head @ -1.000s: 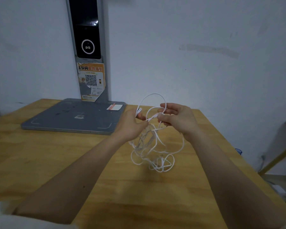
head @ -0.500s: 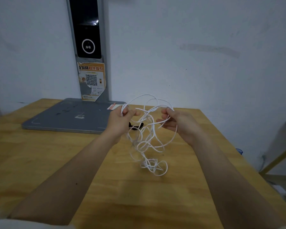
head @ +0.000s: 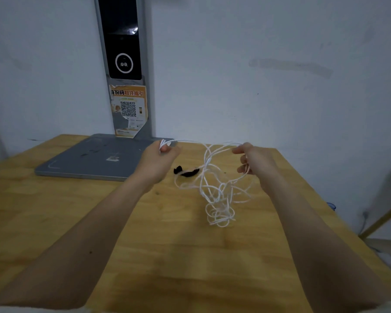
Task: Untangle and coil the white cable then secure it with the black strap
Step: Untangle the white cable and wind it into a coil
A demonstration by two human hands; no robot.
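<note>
Cable [head: 215, 190], white: hanging tangled over the table [head: 54, 211], strung between both hands. Left hand [head: 159, 159]: fingers pinching a cable end. Right hand [head: 255, 160]: curled fingers gripping several strands. Strap [head: 186, 171], black: lying on the table behind the cable.

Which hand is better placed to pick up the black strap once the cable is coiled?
Probably left: the left hand is nearer the black strap on the table.
</note>
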